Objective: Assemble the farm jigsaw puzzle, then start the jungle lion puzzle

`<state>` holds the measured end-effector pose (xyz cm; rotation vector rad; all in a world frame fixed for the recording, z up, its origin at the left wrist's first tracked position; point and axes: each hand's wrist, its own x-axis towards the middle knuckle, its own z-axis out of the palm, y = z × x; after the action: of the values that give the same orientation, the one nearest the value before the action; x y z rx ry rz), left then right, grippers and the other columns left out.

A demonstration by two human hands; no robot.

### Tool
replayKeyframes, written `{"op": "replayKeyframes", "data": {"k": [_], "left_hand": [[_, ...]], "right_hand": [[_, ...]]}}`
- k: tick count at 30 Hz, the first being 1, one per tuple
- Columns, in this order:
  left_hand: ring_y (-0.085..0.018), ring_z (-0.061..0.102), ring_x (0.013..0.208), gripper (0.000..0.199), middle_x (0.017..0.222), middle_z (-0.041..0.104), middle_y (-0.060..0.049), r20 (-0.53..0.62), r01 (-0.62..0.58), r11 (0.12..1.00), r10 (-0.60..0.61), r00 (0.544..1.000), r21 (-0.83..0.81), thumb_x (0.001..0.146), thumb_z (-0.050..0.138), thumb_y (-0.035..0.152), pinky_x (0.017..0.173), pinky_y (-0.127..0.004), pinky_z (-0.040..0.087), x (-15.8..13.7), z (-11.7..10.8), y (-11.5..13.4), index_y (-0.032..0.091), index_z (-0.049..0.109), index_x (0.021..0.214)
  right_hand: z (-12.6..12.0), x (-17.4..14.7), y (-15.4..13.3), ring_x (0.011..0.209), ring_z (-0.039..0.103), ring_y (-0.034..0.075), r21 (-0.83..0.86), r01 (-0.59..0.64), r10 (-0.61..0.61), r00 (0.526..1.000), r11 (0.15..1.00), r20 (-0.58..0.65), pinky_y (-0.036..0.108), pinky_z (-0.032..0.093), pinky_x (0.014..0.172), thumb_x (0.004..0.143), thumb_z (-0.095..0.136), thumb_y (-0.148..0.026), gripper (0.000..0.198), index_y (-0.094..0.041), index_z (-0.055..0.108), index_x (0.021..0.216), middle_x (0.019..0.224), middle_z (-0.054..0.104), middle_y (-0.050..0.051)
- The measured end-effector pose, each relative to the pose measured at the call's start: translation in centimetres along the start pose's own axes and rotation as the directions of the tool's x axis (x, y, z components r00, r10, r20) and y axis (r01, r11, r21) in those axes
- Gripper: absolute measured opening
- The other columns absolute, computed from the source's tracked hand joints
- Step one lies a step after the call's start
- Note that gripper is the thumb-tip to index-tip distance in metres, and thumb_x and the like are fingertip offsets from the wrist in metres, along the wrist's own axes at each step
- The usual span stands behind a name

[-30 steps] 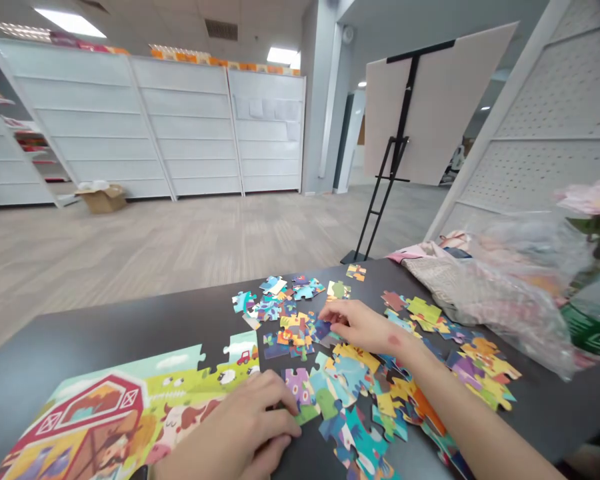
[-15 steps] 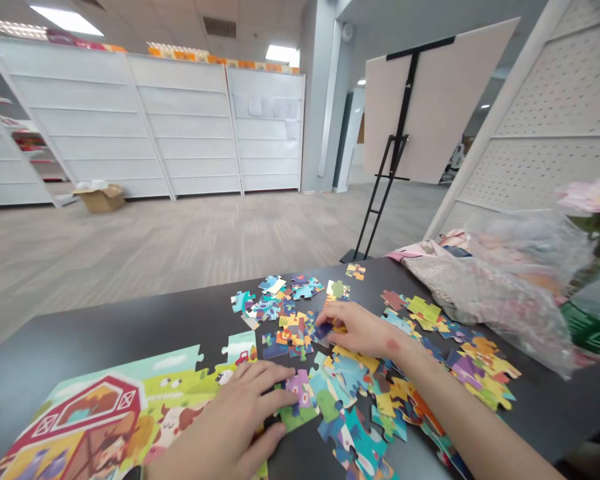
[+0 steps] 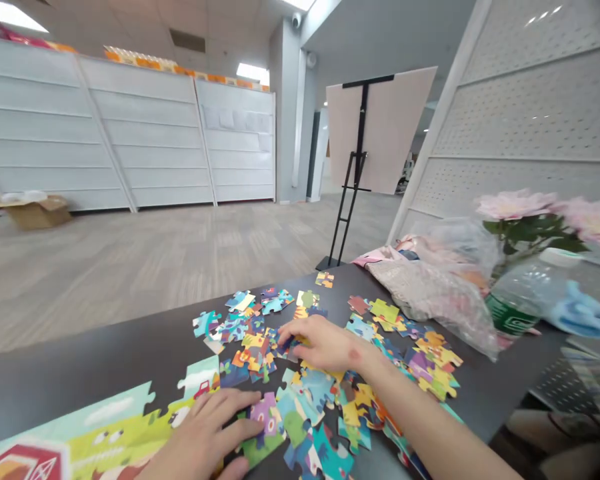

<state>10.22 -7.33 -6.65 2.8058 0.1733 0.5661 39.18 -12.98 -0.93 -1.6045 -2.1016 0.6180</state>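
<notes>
Many loose colourful puzzle pieces (image 3: 260, 333) lie scattered over a dark table (image 3: 80, 373). A partly joined farm-scene puzzle (image 3: 95, 433) lies at the near left. My left hand (image 3: 205, 437) rests flat at the joined puzzle's right edge, its fingertips on a purple and green piece (image 3: 265, 423). My right hand (image 3: 323, 343) reaches into the middle of the loose pile, with its fingertips pinching a dark blue piece (image 3: 291, 345) that still lies on the table.
A crumpled clear plastic bag (image 3: 430, 287) and pink cloth lie at the table's far right. A plastic bottle (image 3: 523, 297) with pink flowers stands beside them. A black easel (image 3: 353, 173) with a board stands on the floor beyond the table. White shelving lines the far wall.
The view has swung to the right, so the joined puzzle now shows less. My left hand has slid along the puzzle's edge onto the purple piece. My right hand stays in the pile.
</notes>
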Motion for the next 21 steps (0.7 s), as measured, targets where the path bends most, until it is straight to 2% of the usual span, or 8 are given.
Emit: {"op": "replayKeyframes", "data": {"k": [3,5,7,10,12,14,16,21], "left_hand": [[-0.023,0.062,0.118,0.035,0.138,0.062,-0.002,-0.043,-0.056,0.998,0.056,0.997,0.009,0.101,0.045,0.037,0.100,-0.037,0.054,-0.3,0.8,-0.9,0.039,0.056,0.134],[-0.023,0.064,0.114,0.034,0.135,0.064,-0.002,-0.063,-0.105,0.995,0.104,0.993,0.001,0.100,0.044,0.038,0.095,-0.036,0.056,-0.3,0.9,-1.0,0.039,0.056,0.133],[-0.025,0.063,0.117,0.034,0.136,0.063,-0.002,-0.053,-0.052,0.999,0.051,0.997,-0.013,0.101,0.044,0.038,0.098,-0.040,0.055,-0.2,0.6,-0.6,0.040,0.057,0.132],[-0.026,0.060,0.122,0.030,0.137,0.063,-0.002,-0.021,0.083,0.996,-0.083,0.996,-0.032,0.101,0.046,0.038,0.103,-0.042,0.051,0.1,-0.2,0.9,0.040,0.060,0.128],[-0.026,0.059,0.121,0.028,0.136,0.063,-0.002,-0.014,0.108,0.993,-0.109,0.994,-0.041,0.102,0.046,0.039,0.103,-0.042,0.050,0.2,-0.6,1.7,0.039,0.062,0.125],[-0.026,0.059,0.121,0.028,0.136,0.063,-0.003,-0.003,0.114,0.992,-0.115,0.993,-0.047,0.102,0.045,0.040,0.104,-0.042,0.049,0.3,-0.8,2.0,0.037,0.062,0.124],[-0.026,0.059,0.121,0.028,0.137,0.062,-0.004,0.009,0.112,0.992,-0.111,0.994,-0.050,0.102,0.044,0.038,0.105,-0.043,0.049,0.3,-0.6,1.9,0.035,0.062,0.123],[-0.026,0.057,0.121,0.030,0.137,0.061,-0.005,0.033,0.056,0.997,-0.054,0.998,-0.059,0.100,0.046,0.030,0.103,-0.043,0.049,0.2,-0.1,0.6,0.035,0.060,0.126]], "right_hand": [[-1.1,-0.4,1.1,0.110,0.067,0.018,-0.118,-0.206,0.194,0.975,0.971,-0.105,0.027,0.048,0.098,0.084,0.058,-0.010,0.037,-0.028,0.072,0.113,0.119,0.074,-0.001],[-2.6,-1.2,2.9,0.119,0.064,0.022,-0.176,-0.411,0.366,0.900,0.895,-0.237,0.032,0.045,0.104,0.086,0.056,-0.011,0.039,-0.027,0.070,0.119,0.126,0.071,0.003],[-4.4,-2.4,5.3,0.124,0.061,0.029,-0.179,-0.571,0.497,0.802,0.801,-0.331,0.040,0.044,0.105,0.087,0.055,-0.013,0.040,-0.022,0.067,0.123,0.128,0.069,0.011],[-6.6,-4.2,8.7,0.117,0.065,0.034,-0.163,-0.709,0.617,0.686,0.687,-0.385,0.044,0.048,0.097,0.089,0.058,-0.021,0.034,-0.019,0.068,0.121,0.120,0.071,0.018],[-7.0,-5.0,10.2,0.111,0.068,0.035,-0.155,-0.750,0.659,0.645,0.643,-0.386,0.044,0.051,0.091,0.090,0.059,-0.030,0.030,-0.017,0.070,0.115,0.115,0.072,0.021],[-6.8,-5.3,11.1,0.106,0.069,0.036,-0.151,-0.761,0.672,0.634,0.631,-0.382,0.043,0.052,0.088,0.090,0.060,-0.034,0.028,-0.017,0.072,0.108,0.110,0.073,0.021],[-6.3,-5.3,11.3,0.106,0.069,0.034,-0.149,-0.752,0.661,0.642,0.642,-0.389,0.041,0.051,0.089,0.085,0.064,-0.028,0.024,-0.019,0.073,0.105,0.107,0.074,0.019],[-5.8,-4.6,10.4,0.108,0.068,0.031,-0.108,-0.670,0.582,0.704,0.735,-0.407,0.034,0.049,0.089,0.066,0.067,-0.007,0.041,-0.021,0.073,0.105,0.106,0.075,0.012]]}}
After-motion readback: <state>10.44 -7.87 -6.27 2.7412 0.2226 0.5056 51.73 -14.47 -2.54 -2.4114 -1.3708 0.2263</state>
